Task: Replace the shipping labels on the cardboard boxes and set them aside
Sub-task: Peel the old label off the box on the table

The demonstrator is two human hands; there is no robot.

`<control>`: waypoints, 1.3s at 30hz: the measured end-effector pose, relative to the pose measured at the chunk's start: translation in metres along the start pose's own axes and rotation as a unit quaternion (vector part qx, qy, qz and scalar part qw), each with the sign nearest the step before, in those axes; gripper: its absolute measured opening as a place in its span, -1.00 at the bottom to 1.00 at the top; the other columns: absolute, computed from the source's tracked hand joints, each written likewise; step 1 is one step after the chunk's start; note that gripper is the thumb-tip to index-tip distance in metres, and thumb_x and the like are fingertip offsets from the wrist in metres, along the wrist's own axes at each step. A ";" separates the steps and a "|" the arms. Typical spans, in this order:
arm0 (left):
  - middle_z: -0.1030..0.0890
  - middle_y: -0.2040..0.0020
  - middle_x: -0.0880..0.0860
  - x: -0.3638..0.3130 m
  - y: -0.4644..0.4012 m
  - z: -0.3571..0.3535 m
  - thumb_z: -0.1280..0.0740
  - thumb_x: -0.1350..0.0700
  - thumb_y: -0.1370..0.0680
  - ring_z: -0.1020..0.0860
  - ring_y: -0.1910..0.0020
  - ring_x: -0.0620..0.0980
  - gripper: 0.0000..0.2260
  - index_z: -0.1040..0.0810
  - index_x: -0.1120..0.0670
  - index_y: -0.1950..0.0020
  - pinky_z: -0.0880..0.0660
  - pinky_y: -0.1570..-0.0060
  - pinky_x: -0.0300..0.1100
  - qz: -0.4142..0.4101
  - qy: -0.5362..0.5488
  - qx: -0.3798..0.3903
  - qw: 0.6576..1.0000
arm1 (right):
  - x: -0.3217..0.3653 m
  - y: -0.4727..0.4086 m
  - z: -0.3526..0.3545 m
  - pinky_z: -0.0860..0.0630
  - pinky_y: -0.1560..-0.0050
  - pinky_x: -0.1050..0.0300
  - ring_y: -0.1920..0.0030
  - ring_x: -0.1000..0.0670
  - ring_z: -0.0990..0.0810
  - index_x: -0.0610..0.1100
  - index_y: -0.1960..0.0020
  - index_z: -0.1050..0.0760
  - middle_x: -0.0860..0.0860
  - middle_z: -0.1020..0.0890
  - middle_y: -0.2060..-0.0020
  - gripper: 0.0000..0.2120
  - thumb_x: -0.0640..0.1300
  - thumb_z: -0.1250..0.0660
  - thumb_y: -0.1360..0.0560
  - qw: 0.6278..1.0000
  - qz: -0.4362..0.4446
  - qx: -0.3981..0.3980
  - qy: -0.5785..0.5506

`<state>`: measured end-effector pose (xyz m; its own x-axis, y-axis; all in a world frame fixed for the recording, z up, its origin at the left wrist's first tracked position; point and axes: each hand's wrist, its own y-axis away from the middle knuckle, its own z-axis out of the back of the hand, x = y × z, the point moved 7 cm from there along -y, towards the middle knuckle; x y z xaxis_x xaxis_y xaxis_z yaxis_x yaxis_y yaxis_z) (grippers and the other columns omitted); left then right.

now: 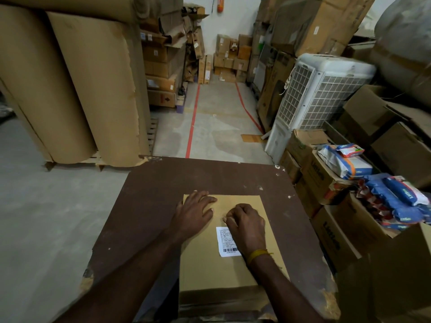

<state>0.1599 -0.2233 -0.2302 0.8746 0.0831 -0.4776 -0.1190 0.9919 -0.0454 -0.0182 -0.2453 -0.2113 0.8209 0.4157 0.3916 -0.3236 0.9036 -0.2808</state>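
Note:
A tan cardboard box stands on the dark brown table right in front of me. A white shipping label with a barcode is stuck on its top face. My left hand lies flat on the box's far left corner, fingers spread. My right hand rests over the label's upper right part with its fingers curled, the fingertips at the label's top edge. Whether they pinch the label's corner is hidden.
Large brown paper rolls stand on a pallet at the left. Open cartons with blue packets crowd the table's right side, beside a white air cooler. An aisle with red floor tape runs ahead between stacked boxes.

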 end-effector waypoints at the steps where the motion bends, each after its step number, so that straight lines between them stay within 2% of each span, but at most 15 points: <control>1: -0.24 -0.54 -0.17 0.000 0.000 0.000 -0.15 -0.12 -0.64 -0.09 -0.58 -0.05 -0.65 -0.33 -0.26 -0.44 -0.13 -0.46 0.23 0.000 0.000 0.001 1.000 | 0.001 0.000 0.001 -0.36 -0.03 0.02 -0.03 -0.05 -0.53 0.03 0.05 -0.56 0.06 -0.55 -0.10 -0.93 0.01 -0.35 -0.54 1.000 0.001 0.000 0.006; 4: -0.24 -0.54 -0.17 0.000 -0.001 -0.001 -0.16 -0.12 -0.64 -0.09 -0.58 -0.05 -0.65 -0.34 -0.26 -0.43 -0.12 -0.45 0.22 0.002 0.001 0.003 1.000 | 0.002 -0.001 0.003 -0.33 -0.01 0.03 -0.02 -0.07 -0.55 0.00 0.05 -0.57 0.05 -0.54 -0.15 -0.94 -0.04 -0.34 -0.55 1.000 0.002 0.000 0.003; 9: -0.24 -0.53 -0.18 0.000 0.000 0.000 -0.16 -0.11 -0.63 -0.10 -0.58 -0.05 -0.65 -0.35 -0.26 -0.43 -0.14 -0.45 0.22 0.002 -0.001 0.004 1.000 | 0.003 0.003 0.003 -0.41 -0.08 -0.01 -0.03 -0.06 -0.57 -0.02 0.04 -0.57 0.03 -0.49 -0.24 -0.94 -0.08 -0.32 -0.56 1.000 0.014 0.000 -0.009; 13: -0.25 -0.53 -0.18 0.001 0.000 0.000 -0.16 -0.12 -0.64 -0.10 -0.58 -0.05 -0.66 -0.35 -0.26 -0.43 -0.13 -0.45 0.22 0.002 0.003 0.005 1.000 | 0.006 0.004 0.007 -0.46 0.05 0.05 0.05 -0.08 -0.60 -0.09 0.00 -0.56 -0.01 -0.51 -0.21 -0.95 -0.14 -0.33 -0.55 0.999 0.029 -0.023 -0.025; 18: -0.27 -0.52 -0.16 -0.002 0.001 0.003 -0.14 -0.08 -0.66 -0.10 -0.58 -0.05 -0.67 -0.37 -0.22 -0.42 -0.02 -0.50 0.21 -0.008 -0.006 -0.001 1.000 | 0.006 0.009 0.014 -0.43 0.19 0.20 0.13 0.11 -0.51 -0.07 0.02 -0.50 0.06 -0.47 -0.15 -0.92 -0.12 -0.24 -0.58 0.992 0.020 -0.049 -0.118; 20: -0.28 -0.52 -0.15 -0.003 0.002 0.005 -0.11 -0.06 -0.67 -0.10 -0.59 -0.05 -0.68 -0.39 -0.20 -0.42 0.04 -0.52 0.22 -0.015 -0.016 -0.003 1.000 | 0.006 0.009 0.020 -0.37 0.18 0.41 0.11 0.19 -0.48 -0.04 0.05 -0.48 0.09 -0.46 -0.07 -0.85 -0.05 -0.14 -0.56 0.985 0.020 -0.072 -0.157; 23: -0.34 -0.51 -0.10 -0.009 0.005 0.010 -0.08 -0.02 -0.68 -0.13 -0.58 -0.07 -0.69 -0.47 -0.15 -0.38 0.15 -0.53 0.20 -0.036 -0.015 -0.025 0.999 | 0.008 0.011 0.033 -0.33 0.10 0.51 0.02 0.29 -0.47 -0.03 0.09 -0.45 0.08 -0.47 0.02 -0.89 -0.11 -0.17 -0.57 0.974 0.025 -0.107 -0.196; 25: -0.42 -0.46 -0.09 -0.014 0.009 0.016 -0.03 -0.03 -0.68 -0.22 -0.55 -0.10 -0.66 -0.52 -0.12 -0.33 0.17 -0.54 0.13 -0.060 -0.007 -0.050 0.997 | 0.007 0.012 0.036 -0.34 0.06 0.49 0.01 0.27 -0.48 -0.06 0.08 -0.48 0.08 -0.48 0.03 -0.90 -0.19 -0.24 -0.60 0.969 0.027 -0.119 -0.215; 27: -0.51 -0.37 -0.12 -0.019 0.016 0.018 0.00 -0.12 -0.67 -0.34 -0.45 -0.16 -0.61 -0.56 -0.10 -0.29 0.13 -0.57 0.09 -0.087 0.038 -0.048 0.994 | 0.007 0.014 0.039 -0.41 0.05 0.42 0.01 0.21 -0.51 -0.08 0.06 -0.50 0.08 -0.50 0.02 -0.90 -0.12 -0.24 -0.60 0.962 0.030 -0.126 -0.240; 30: -0.56 -0.18 -0.24 -0.029 0.033 0.013 -0.06 -0.36 -0.55 -0.47 -0.25 -0.26 -0.49 -0.59 -0.07 -0.19 0.06 -0.55 0.04 -0.104 0.138 -0.006 0.985 | 0.008 0.015 0.045 -0.48 0.05 0.28 0.01 0.12 -0.54 -0.10 0.05 -0.51 0.04 -0.53 0.03 -0.82 -0.02 -0.21 -0.58 0.951 0.035 -0.145 -0.271; 32: -0.57 -0.21 -0.22 -0.034 0.041 0.004 -0.15 -0.42 -0.47 -0.46 -0.30 -0.22 -0.44 -0.60 -0.08 -0.21 0.06 -0.52 0.01 -0.089 0.146 0.026 0.985 | 0.009 0.015 0.046 -0.50 0.03 0.23 0.00 0.08 -0.55 -0.11 0.06 -0.52 0.03 -0.53 0.03 -0.85 -0.05 -0.24 -0.57 0.946 0.039 -0.146 -0.286; 35: -0.63 -0.20 -0.13 -0.038 0.045 -0.006 -0.34 -0.27 -0.50 -0.47 -0.36 -0.09 -0.61 -0.65 -0.06 -0.18 0.08 -0.53 0.02 -0.054 0.178 0.025 0.982 | 0.008 0.013 0.041 -0.56 0.02 0.10 -0.01 0.02 -0.57 -0.10 0.05 -0.53 0.04 -0.53 0.01 -0.95 -0.18 -0.32 -0.58 0.936 0.024 -0.123 -0.328; 37: -0.68 -0.12 -0.12 -0.041 0.048 -0.008 -0.39 -0.14 -0.53 -0.56 -0.25 -0.09 -0.74 -0.68 -0.04 -0.11 0.09 -0.54 0.02 -0.031 0.216 0.017 0.976 | 0.005 0.013 0.037 -0.58 -0.02 0.05 -0.04 0.00 -0.59 -0.10 0.01 -0.57 0.04 -0.56 -0.01 -0.93 -0.20 -0.31 -0.61 0.922 -0.002 -0.103 -0.373; 39: -0.71 -0.01 -0.13 -0.045 0.053 -0.007 -0.41 -0.07 -0.55 -0.63 -0.03 -0.18 -0.83 -0.68 -0.03 -0.05 0.06 -0.53 -0.01 -0.018 0.251 0.010 0.968 | 0.002 0.016 0.033 -0.58 -0.10 0.04 -0.09 0.01 -0.60 -0.07 -0.09 -0.60 0.07 -0.60 -0.06 -0.83 -0.09 -0.24 -0.65 0.904 -0.029 -0.070 -0.421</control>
<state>0.1109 -0.1754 -0.2176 0.5385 -0.0045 -0.8426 -0.0784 0.9954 -0.0555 -0.0375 -0.2268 -0.1859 0.1673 0.3523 0.9208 -0.1800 0.9292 -0.3228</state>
